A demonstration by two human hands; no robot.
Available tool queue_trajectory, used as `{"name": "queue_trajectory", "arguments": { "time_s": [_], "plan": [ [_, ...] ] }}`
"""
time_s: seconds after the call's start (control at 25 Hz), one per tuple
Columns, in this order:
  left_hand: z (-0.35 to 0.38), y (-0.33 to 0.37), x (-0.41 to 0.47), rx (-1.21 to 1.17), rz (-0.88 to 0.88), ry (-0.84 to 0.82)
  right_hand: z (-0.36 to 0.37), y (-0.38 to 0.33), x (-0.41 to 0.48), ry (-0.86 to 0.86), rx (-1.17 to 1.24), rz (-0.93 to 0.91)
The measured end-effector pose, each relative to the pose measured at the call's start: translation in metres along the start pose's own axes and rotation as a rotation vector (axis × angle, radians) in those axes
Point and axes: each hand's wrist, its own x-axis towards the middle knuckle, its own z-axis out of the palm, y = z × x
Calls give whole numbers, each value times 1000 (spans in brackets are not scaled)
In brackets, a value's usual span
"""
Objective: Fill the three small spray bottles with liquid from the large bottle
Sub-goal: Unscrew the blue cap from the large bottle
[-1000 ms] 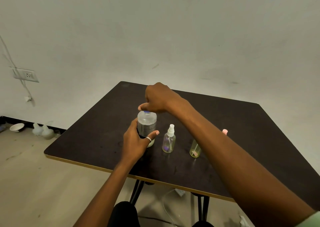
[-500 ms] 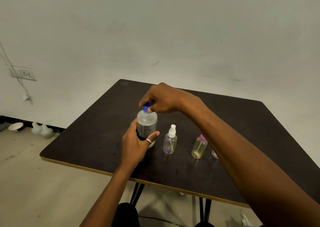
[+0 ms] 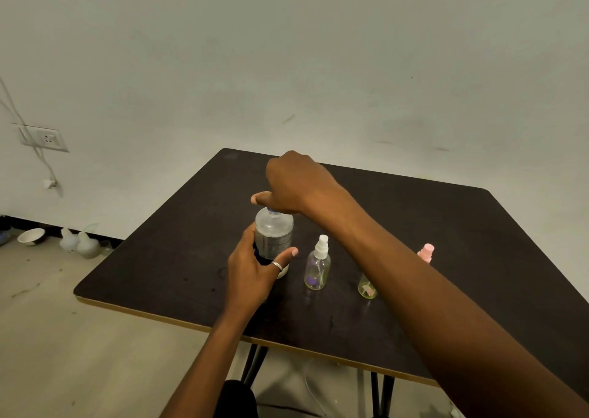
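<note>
Now the left hand [image 3: 251, 274] grips the upright large bottle [image 3: 274, 236] near the middle of the table [image 3: 159, 274], the right hand [image 3: 296, 185] curls over its blue cap [image 3: 272, 210], and the white-topped spray bottle [image 3: 317, 268], yellowish spray bottle [image 3: 366, 290] and pink-topped spray bottle [image 3: 425, 252] stand in a row toward the right edge.

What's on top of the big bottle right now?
The right hand sits over the bottle, fingers curled over the cap. Only a blue sliver of it shows; whether it's loosened is hidden.

The dark table [image 3: 446, 226] holds a large bottle [image 3: 274, 236], white-capped sprayer [image 3: 317, 268], yellowish bottle [image 3: 366, 289], pink-capped sprayer [image 3: 425, 253].
</note>
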Motion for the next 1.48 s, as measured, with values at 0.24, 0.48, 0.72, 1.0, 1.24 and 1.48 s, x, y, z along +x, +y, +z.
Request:
{"name": "queue_trajectory", "arguments": {
  "time_s": [0.24,0.48,0.72,1.0,1.24,1.48],
  "plan": [
    [-1,2,-1,-7,3,-8,4,1,0,-23,35,-80],
    [-1,4,-2,11,-20,-11,6,11,-5,-64,238,-127],
    [-2,7,-2,19,-51,-15,10,13,-12,-70,311,-137],
    [-1,7,-2,7,-58,-17,15,10,-17,161,243,89],
    [0,6,-1,60,-40,8,19,-13,-20,192,72,96],
    [1,2,0,106,-43,-12,19,-12,-25,177,146,6]
  ]
}}
